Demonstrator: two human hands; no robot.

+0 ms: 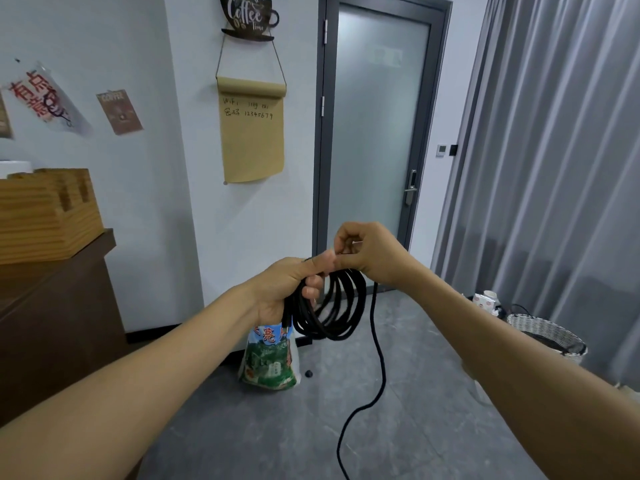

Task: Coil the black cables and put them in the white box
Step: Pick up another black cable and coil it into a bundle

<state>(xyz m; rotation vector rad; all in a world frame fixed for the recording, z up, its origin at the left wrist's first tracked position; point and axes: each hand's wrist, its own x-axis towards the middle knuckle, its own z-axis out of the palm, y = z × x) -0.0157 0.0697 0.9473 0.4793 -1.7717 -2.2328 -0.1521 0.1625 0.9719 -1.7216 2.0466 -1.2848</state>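
A black cable [337, 306] hangs in several loops in front of me at chest height. My left hand [291, 285] grips the top of the coil, thumb pressed along it. My right hand [367, 251] is just right of it, fingers curled, pinching the cable where it meets the left thumb. The loose tail [379, 368] of the cable drops from under my right wrist and snakes down to the grey floor toward the bottom edge. No white box is in view.
A printed plastic bag [270, 358] stands on the floor against the wall, a small black object [308, 373] beside it. A brown counter [62, 306] with a wooden crate [45, 213] is at left. A woven basket [550, 334] sits by the curtains at right. A glass door [377, 133] is ahead.
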